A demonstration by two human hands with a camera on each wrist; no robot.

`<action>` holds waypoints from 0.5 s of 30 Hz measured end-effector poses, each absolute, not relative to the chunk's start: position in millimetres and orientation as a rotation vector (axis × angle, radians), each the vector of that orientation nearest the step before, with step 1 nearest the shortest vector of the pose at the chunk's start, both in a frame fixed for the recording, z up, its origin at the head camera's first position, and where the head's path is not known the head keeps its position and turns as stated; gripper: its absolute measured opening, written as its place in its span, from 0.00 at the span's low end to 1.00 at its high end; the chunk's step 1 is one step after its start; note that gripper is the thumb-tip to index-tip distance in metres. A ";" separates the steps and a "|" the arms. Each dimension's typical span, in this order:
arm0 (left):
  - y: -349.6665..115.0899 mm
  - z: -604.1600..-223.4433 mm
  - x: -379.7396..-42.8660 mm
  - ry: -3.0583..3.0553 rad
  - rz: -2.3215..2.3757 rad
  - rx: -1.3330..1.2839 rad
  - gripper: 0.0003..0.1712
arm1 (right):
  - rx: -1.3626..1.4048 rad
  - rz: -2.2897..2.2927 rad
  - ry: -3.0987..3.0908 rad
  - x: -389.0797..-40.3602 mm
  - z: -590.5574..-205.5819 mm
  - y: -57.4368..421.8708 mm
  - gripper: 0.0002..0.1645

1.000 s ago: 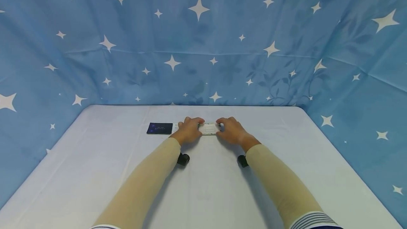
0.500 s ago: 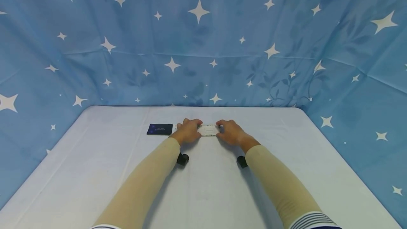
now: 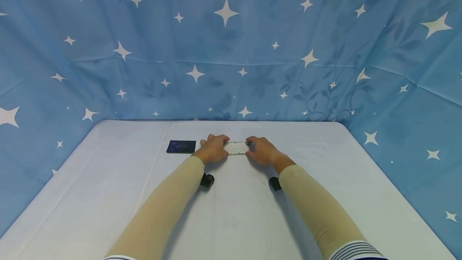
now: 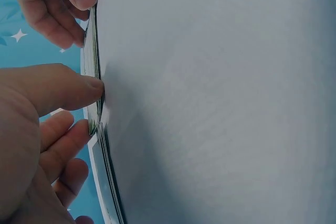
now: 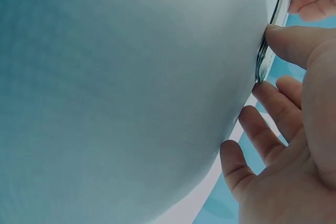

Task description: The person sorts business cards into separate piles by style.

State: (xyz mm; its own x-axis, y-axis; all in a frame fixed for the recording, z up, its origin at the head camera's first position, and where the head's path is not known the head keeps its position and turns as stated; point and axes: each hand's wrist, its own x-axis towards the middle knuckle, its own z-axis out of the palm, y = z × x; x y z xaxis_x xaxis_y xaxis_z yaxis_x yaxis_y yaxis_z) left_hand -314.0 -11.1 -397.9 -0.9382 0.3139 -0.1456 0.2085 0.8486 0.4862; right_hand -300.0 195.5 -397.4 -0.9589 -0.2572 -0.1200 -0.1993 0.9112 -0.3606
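Observation:
A small stack of white cards (image 3: 237, 148) with leafy edges and a printed rectangle lies flat near the far side of the table. My left hand (image 3: 215, 148) pinches its left end between thumb and fingers, the thumb on the near edge. At the right end, my right hand (image 3: 263, 150) grips the stack likewise, thumb near and fingers far. Several thin layers show along the stack's edge (image 4: 93, 40) in the left wrist view. Left of it another white printed card (image 3: 198, 146) is mostly hidden behind my left hand.
A dark blue card (image 3: 181, 146) lies at the left end of the row. The white-covered table (image 3: 231, 212) ends at a blue curtain (image 3: 231, 87) with white stars, which also hangs along both sides.
Both hands keep their hold on the white card stack, with only a very slight shift of the fingers. The view tilted slightly early on.

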 end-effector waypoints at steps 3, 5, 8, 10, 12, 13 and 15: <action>-10.7 -396.8 -316.2 2.814 0.686 0.407 0.32 | -0.349 -0.523 2.912 -300.9 -396.3 195.6 0.35; -8.6 -397.7 -316.5 2.799 0.694 0.421 0.33 | -0.328 -0.523 2.911 -299.6 -396.9 197.8 0.35; -5.5 -400.9 -314.4 2.769 0.720 0.443 0.35 | -0.304 -0.561 2.895 -295.1 -399.2 202.7 0.36; -5.2 -402.9 -313.0 2.765 0.734 0.450 0.36 | -0.311 -0.604 2.885 -292.8 -401.1 205.4 0.37; -7.2 -401.7 -311.0 2.783 0.741 0.449 0.38 | -0.322 -0.663 2.874 -291.1 -400.3 206.8 0.38; -8.9 -400.0 -309.6 2.800 0.750 0.447 0.39 | -0.324 -0.696 2.872 -290.5 -398.7 207.0 0.38; -13.2 -394.2 -306.0 2.832 0.771 0.441 0.41 | -0.340 -0.726 2.889 -289.3 -394.6 206.8 0.38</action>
